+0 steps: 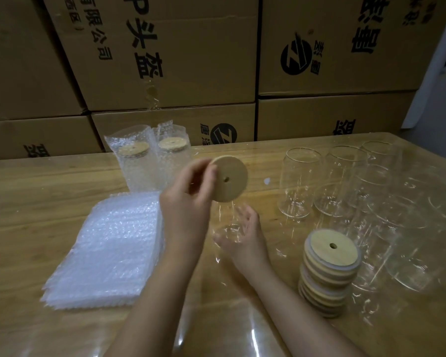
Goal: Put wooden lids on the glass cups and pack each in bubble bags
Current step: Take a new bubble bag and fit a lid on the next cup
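Closest in, glossy worktop (23, 331) beneath both forearms; at far left, flat stack of bubble bags (106, 248), kept within easy reach for the packing step; behind it, two packed cups (150, 163) upright in their bags, lids on, parked out of the way; left hand (188, 199) pinching a wooden lid (229, 179) by its edge, tilted, raised just above the glass cup (227, 228); right hand (245, 235) wrapped about that cup, steadying it, probably for seating the lid; lifted or resting, unclear; further right, stacked spare lids (330, 271); then bare glass cups (299, 181) waiting; cardboard boxes (165, 60) behind.
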Motion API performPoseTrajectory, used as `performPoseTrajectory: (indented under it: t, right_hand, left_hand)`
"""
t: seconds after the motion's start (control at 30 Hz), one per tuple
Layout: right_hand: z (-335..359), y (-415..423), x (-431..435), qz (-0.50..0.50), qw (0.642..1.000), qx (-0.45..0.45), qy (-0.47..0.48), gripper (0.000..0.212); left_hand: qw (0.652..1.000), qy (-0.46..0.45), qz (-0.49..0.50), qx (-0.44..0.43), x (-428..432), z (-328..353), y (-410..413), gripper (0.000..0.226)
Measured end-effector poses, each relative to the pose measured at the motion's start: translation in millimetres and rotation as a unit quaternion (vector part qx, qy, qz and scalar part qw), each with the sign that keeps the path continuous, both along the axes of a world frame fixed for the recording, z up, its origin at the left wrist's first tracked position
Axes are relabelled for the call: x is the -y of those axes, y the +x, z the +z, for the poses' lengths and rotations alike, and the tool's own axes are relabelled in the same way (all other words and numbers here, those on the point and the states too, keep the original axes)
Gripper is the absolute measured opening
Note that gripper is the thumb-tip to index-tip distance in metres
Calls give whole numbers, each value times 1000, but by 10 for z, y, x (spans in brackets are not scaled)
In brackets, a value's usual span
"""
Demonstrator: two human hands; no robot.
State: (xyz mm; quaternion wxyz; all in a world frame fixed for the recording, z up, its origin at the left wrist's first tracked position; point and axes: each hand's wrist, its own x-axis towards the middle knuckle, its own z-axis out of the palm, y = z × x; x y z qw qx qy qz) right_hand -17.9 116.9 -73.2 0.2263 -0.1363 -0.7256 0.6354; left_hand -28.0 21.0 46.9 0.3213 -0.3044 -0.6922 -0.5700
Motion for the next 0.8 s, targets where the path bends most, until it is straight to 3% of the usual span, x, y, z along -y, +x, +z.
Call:
performPoseTrajectory:
  t: [0.07,0.17,0.33,0.6,0.8]
  right_hand:
    - [-67,-9,-24,1,1000,-11,-1,95]
    - [-49,3,-16,2,1000,-15,9,96]
    - [1,42,11,3,999,-20,31,93]
    - [50,74,22,6,999,-14,38,88]
    - [23,52,18,5,999,-2,37,91]
  left_hand:
    - [994,58,13,97,73,4,-111,12]
    - [979,124,27,159,88,-9,-214,12]
    - [978,124,53,161,-27,-63,-264,16]
    - [994,-73,74,23,-86,-220,-241,17]
    - [972,-231,41,-24,-7,-198,-267,35]
